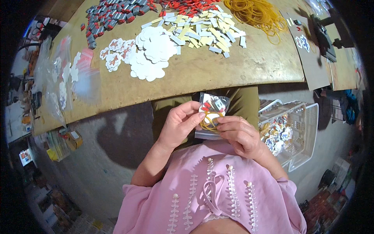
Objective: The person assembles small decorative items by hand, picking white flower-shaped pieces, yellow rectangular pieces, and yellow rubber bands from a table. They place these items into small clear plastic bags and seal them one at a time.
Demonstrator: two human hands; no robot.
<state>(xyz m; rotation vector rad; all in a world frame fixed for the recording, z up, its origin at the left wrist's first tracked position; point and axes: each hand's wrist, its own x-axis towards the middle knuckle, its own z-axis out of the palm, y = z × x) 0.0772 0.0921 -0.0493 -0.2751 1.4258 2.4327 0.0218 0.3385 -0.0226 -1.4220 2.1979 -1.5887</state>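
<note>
Over my lap I hold a small see-through plastic bag [204, 135] between both hands. Inside it show red bits, a small grey block and a white piece; yellow loops [210, 121] lie at its middle, and whether they are in or on the bag I cannot tell. The thumb and fingers of my left hand [177, 126] pinch the bag's left side. My right hand [241, 134] grips its right side with bent fingers.
On the table [233, 74] ahead lie white cutouts [154, 48], small grey motors [113, 19], red-ended pieces [187, 6], yellow and grey strips [206, 33] and yellow bands [257, 15]. Plastic bags [58, 74] lie left. A plastic basket [309, 134] with packed bags stands right.
</note>
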